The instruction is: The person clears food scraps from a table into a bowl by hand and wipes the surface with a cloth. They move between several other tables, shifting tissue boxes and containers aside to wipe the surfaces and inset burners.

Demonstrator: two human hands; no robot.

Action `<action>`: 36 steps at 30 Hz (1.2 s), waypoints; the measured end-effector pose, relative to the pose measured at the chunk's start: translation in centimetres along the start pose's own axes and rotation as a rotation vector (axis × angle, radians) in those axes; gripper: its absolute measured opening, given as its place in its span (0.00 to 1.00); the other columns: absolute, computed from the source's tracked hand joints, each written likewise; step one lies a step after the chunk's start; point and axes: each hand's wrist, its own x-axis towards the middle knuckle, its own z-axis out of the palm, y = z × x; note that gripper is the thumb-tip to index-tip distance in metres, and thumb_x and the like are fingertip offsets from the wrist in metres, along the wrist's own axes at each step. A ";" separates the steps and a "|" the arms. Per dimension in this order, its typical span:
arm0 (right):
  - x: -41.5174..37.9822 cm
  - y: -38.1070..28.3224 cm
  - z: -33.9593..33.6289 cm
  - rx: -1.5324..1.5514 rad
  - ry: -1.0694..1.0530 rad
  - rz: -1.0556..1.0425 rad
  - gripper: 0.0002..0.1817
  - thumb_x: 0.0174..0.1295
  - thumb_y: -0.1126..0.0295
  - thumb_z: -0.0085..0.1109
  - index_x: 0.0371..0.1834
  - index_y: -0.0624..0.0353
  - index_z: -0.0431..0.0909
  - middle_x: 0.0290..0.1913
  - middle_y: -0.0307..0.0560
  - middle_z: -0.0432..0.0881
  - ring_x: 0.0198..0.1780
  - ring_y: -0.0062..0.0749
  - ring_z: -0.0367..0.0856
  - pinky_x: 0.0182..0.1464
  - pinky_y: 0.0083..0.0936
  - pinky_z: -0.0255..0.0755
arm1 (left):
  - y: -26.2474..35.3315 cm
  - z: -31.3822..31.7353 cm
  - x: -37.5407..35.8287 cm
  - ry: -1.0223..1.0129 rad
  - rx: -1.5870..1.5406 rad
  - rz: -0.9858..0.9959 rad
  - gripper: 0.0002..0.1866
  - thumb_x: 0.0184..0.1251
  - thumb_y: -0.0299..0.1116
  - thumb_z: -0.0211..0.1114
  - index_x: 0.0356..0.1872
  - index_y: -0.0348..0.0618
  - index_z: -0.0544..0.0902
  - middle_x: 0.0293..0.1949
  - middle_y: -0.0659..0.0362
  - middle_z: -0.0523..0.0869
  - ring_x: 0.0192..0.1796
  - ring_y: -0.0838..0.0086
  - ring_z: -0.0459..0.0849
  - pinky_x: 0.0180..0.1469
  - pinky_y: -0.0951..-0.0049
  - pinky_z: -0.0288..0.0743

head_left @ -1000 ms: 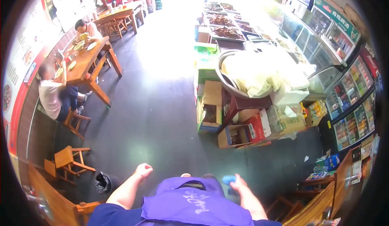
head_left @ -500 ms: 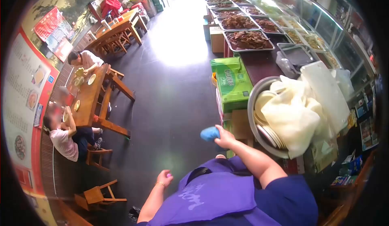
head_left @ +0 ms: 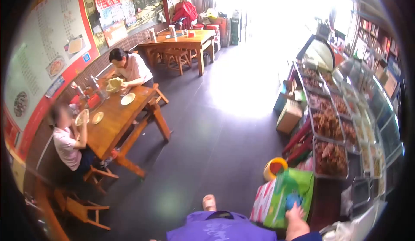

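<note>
Near the lower right, my right hand [head_left: 295,214] is closed around a blue bundle [head_left: 293,201], perhaps a cloth. It is over a green package [head_left: 298,185] beside the food counter. My left hand is outside the frame. The purple apron [head_left: 220,228] shows at the bottom edge, with one foot [head_left: 209,202] on the dark floor just ahead of it.
Two people sit at a wooden table [head_left: 116,124] with plates on the left. A tipped wooden stool [head_left: 86,208] is at lower left. Trays of food [head_left: 330,158] line the counter at right, near a yellow bucket [head_left: 275,168] and a cardboard box [head_left: 289,115].
The view has swung up and left. My left hand has gone out of view, as has most of the large basin. My right hand, still with the blue bundle, now appears farther right and lower.
</note>
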 end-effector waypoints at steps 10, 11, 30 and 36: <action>9.2 -23.2 -6.7 0.226 -0.361 -0.113 0.60 0.43 0.58 0.75 0.80 0.44 0.44 0.76 0.60 0.54 0.78 0.53 0.51 0.76 0.41 0.54 | 23.8 -60.0 34.1 0.590 -0.417 0.024 0.18 0.61 0.49 0.65 0.35 0.43 0.82 0.34 0.48 0.87 0.37 0.57 0.86 0.43 0.59 0.78; 11.3 -27.0 -7.3 0.241 -0.377 -0.142 0.60 0.43 0.58 0.75 0.79 0.45 0.45 0.75 0.60 0.55 0.77 0.53 0.52 0.75 0.41 0.55 | 26.2 -64.4 37.6 0.627 -0.367 0.087 0.18 0.62 0.49 0.65 0.36 0.43 0.83 0.34 0.49 0.87 0.37 0.57 0.86 0.44 0.60 0.79; 61.7 -93.6 -37.0 -0.148 -0.051 -0.622 0.33 0.46 0.62 0.70 0.59 0.51 0.73 0.51 0.58 0.84 0.55 0.52 0.84 0.57 0.41 0.78 | 27.8 -86.4 65.1 0.123 -0.497 -0.639 0.29 0.61 0.54 0.62 0.52 0.40 0.86 0.55 0.46 0.86 0.59 0.52 0.83 0.63 0.57 0.74; 68.8 -118.5 -46.4 0.508 0.070 -0.719 0.26 0.46 0.72 0.60 0.54 0.62 0.80 0.44 0.57 0.87 0.49 0.46 0.86 0.56 0.37 0.77 | 27.4 -98.0 79.8 0.144 -0.498 -0.569 0.32 0.60 0.59 0.65 0.52 0.41 0.87 0.56 0.47 0.85 0.61 0.55 0.83 0.65 0.60 0.73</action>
